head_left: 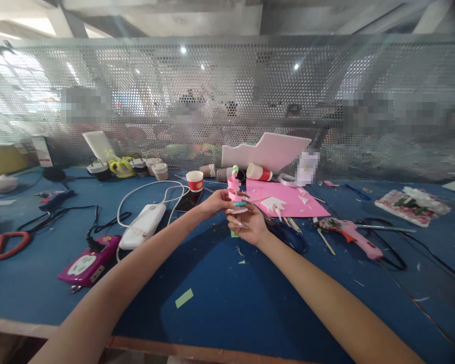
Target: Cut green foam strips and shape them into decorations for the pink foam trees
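Observation:
Both hands are raised over the middle of the table, holding a small pink spiral paper model (pixel 232 188) with a pale green tip and a white round base. The fingers of my left hand (pixel 219 201) are closed on its left side, by the pink strip. My right hand (pixel 252 225) grips it from below and the right, its fingers curled around the white base. Part of the model is hidden behind the fingers. Behind the hands lies a pink foam sheet (pixel 307 205) with white scraps (pixel 273 203) on it.
A pink glue gun (pixel 360 241) with a black cord lies at right. On the left are a white power bank (pixel 143 227) with a cable, a purple power strip (pixel 89 263) and red-handled scissors (pixel 11 244). A red paper cup (pixel 194 181) stands behind; a perforated metal screen (pixel 144 101) closes the back.

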The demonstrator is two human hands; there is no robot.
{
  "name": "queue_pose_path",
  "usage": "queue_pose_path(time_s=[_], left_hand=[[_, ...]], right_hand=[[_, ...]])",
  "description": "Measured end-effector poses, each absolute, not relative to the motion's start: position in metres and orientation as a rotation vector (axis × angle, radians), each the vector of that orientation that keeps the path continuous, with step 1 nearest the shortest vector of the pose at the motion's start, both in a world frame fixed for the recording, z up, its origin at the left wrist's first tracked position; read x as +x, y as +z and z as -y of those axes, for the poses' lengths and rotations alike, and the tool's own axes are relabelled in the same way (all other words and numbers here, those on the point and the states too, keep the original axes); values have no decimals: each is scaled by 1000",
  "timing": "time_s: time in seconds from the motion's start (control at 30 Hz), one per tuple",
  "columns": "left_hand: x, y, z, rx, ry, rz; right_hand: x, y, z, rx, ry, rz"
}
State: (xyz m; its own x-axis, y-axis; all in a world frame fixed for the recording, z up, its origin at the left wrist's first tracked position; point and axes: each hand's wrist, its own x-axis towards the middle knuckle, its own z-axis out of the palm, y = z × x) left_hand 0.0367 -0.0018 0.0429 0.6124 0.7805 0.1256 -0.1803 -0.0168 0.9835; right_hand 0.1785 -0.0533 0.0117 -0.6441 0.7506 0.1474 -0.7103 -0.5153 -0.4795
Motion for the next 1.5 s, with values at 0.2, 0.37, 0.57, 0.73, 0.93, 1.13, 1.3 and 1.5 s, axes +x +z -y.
queue_pose_path(time_s=[0.2, 0.37, 0.57, 0.73, 0.93, 1.13, 1.3, 1.5], left_hand=[[39, 49, 8, 1397, 907, -688], [41, 53, 11, 1398, 976, -780], [44, 53, 7, 1317, 1068, -801], [43, 60, 5, 1282, 1185, -694], [41, 64, 5, 1271, 1234, -708], [44, 57, 8, 1409, 1088, -822], [46, 51, 10, 1491, 1075, -824], [49, 47, 11, 1495, 984, -789]], right_hand=[[175, 10, 51, -160, 2174, 728], [174, 10, 51, -199, 2177, 755], [174, 13, 54, -234, 2213, 694], [174, 16, 56, -261, 2227, 646], [174, 18, 57, -249, 2248, 642], [177, 15, 53, -174, 2242, 636], [179, 12, 50, -110, 2223, 645], [180, 12, 53, -112, 2188, 646]])
